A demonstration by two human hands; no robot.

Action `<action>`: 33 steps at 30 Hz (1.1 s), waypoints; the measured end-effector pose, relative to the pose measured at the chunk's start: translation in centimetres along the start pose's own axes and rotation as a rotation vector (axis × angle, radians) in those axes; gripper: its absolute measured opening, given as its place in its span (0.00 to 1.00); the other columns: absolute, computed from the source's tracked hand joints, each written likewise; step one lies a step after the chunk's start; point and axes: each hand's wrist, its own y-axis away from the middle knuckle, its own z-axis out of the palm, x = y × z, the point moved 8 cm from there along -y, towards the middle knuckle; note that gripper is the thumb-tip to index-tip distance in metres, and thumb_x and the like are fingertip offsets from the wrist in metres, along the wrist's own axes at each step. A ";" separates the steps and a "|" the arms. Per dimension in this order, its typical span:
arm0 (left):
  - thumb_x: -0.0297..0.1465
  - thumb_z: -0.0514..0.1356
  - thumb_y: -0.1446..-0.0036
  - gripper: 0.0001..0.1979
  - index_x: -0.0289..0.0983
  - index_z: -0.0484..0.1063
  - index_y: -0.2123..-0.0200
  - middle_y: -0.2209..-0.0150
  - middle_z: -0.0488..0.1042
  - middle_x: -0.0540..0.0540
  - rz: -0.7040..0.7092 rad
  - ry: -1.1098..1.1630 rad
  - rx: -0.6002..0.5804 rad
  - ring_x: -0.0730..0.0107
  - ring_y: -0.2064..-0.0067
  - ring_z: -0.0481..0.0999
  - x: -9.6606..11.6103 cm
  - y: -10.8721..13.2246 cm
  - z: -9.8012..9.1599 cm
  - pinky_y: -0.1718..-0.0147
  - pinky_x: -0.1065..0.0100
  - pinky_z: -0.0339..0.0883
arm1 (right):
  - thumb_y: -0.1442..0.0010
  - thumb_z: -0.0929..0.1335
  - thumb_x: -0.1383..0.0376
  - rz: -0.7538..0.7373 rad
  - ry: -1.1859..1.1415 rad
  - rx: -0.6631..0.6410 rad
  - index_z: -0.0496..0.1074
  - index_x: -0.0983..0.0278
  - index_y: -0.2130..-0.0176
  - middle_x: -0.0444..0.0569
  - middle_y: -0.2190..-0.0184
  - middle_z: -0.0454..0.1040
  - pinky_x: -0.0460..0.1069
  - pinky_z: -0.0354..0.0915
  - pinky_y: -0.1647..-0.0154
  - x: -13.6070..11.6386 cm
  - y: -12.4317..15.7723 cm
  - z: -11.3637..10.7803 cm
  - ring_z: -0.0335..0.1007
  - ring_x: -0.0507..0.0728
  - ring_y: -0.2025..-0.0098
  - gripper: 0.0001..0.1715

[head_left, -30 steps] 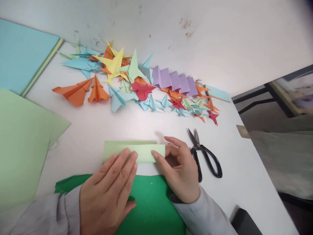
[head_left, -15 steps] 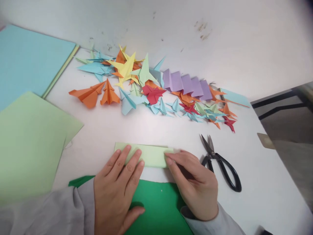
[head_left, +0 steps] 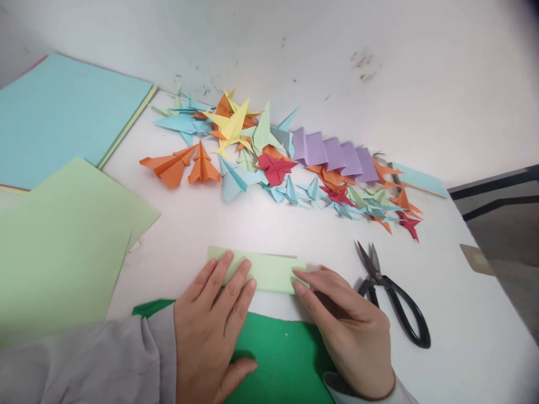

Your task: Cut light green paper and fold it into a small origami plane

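Observation:
A pale green folded paper strip (head_left: 273,272) lies lengthwise on the white table in front of me. My left hand (head_left: 217,322) rests flat with fingers spread, its fingertips pressing the strip's left half. At the right end, my right hand (head_left: 349,325) has thumb and index finger closed together on the paper. The strip's back edge shows a slightly offset layer. Below both hands is a green cloth (head_left: 282,353), partly covered by them. Black-handled scissors (head_left: 379,278) lie with blades parted, just right of my right hand.
Folded paper planes and stars (head_left: 233,126) in several colours line the back by the wall. Among them stands a purple pleated paper (head_left: 334,152). Blue sheets (head_left: 80,120) and pale green sheets (head_left: 63,247) are stacked at left. The table's right edge (head_left: 501,275) slants away.
The whole scene sits slightly farther right and lower, as my head has turned a little left. Both hands keep nearly the same places on the paper strip.

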 end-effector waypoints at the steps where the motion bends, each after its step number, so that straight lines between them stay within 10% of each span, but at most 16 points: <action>1: 0.49 0.57 0.50 0.38 0.31 0.60 0.41 0.35 0.52 0.37 -0.004 0.000 0.000 0.44 0.34 0.42 0.0 0.0 0.0 0.39 0.48 0.45 | 0.47 0.71 0.66 -0.006 0.000 0.001 0.78 0.56 0.65 0.45 0.69 0.78 0.58 0.68 0.54 0.0 0.0 0.0 0.73 0.57 0.65 0.07; 33: 0.43 0.55 0.47 0.31 0.30 0.64 0.44 0.38 0.57 0.36 0.026 -0.019 0.037 0.43 0.36 0.52 -0.1 -0.4 -0.3 0.41 0.50 0.45 | 0.44 0.69 0.63 0.133 0.116 0.049 0.76 0.57 0.65 0.44 0.68 0.78 0.62 0.56 0.45 0.1 0.5 0.1 0.73 0.55 0.66 0.05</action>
